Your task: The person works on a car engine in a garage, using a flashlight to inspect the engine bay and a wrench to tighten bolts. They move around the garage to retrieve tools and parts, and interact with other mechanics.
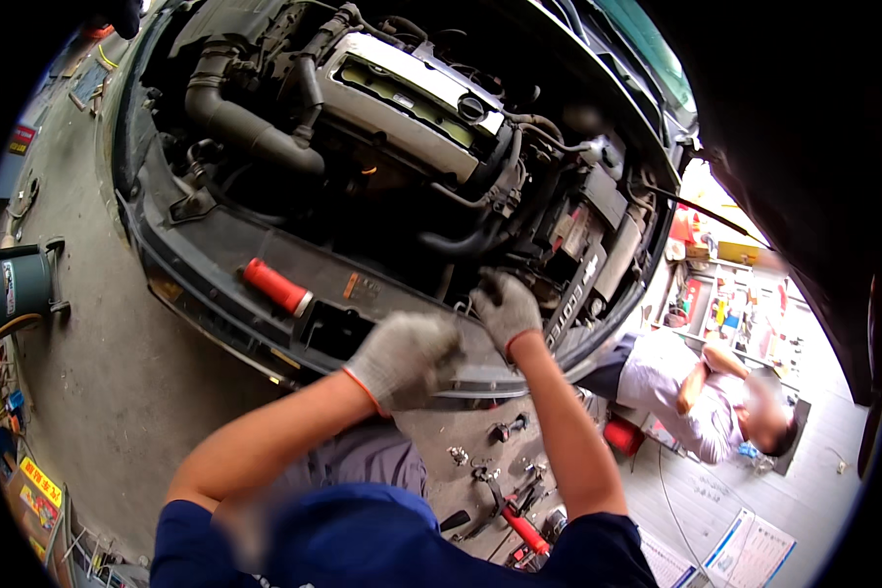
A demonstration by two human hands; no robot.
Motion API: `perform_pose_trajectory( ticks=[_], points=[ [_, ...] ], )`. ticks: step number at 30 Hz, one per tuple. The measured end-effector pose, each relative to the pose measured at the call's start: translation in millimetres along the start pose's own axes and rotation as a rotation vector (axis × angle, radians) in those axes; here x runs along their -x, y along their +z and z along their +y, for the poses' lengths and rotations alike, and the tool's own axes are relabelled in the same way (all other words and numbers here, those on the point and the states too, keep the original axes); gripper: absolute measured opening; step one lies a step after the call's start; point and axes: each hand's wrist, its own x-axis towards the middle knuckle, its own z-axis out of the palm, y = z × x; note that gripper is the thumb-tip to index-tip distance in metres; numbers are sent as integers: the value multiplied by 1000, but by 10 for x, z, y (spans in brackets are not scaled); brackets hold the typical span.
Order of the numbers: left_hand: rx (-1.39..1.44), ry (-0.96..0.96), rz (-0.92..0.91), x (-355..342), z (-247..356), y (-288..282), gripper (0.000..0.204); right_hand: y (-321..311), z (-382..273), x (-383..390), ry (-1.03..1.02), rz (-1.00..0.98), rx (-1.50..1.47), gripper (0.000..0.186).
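An open car engine bay fills the upper view, its engine (pixel 402 108) topped by a silver cover. My left hand (pixel 402 358), in a grey knit glove, is over the front panel (pixel 348 318), its blurred fingers curled; what they hold is unclear. My right hand (pixel 508 312), gloved alike, is farther forward at the panel's inner edge, fingers curled on something I cannot make out. A red cylinder (pixel 276 286) with a silver end lies on the panel left of my hands. A black hose (pixel 456 243) runs beyond my right hand.
Tools (pixel 524 524) lie on the floor below the bumper. A person (pixel 671 387) in a light shirt is at the right beside cluttered trays (pixel 715 294). A green wheeled drum (pixel 10 294) stands left. The raised hood (pixel 794 147) overhangs the right side; papers (pixel 750 549) lie lower right.
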Motion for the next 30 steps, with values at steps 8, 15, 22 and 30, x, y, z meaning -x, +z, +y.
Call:
perform_pose_trajectory(
  ticks=[8, 15, 22, 30],
  points=[
    [-675, -61, 468, -2527, -1636, -989, 51, -471, 36, -2809, -338, 75, 681, 27],
    [-996, -158, 770, -3361, -2838, -929, 62, -404, 22, -3342, -270, -206, 881, 26],
    [-874, -112, 750, -3367, -2702, -940, 63, -422, -27, -3352, -262, -325, 914, 17],
    [-875, -113, 733, -3353, -2607, -975, 62, -423, -15, -3372, -220, -295, 826, 18]
  ],
)
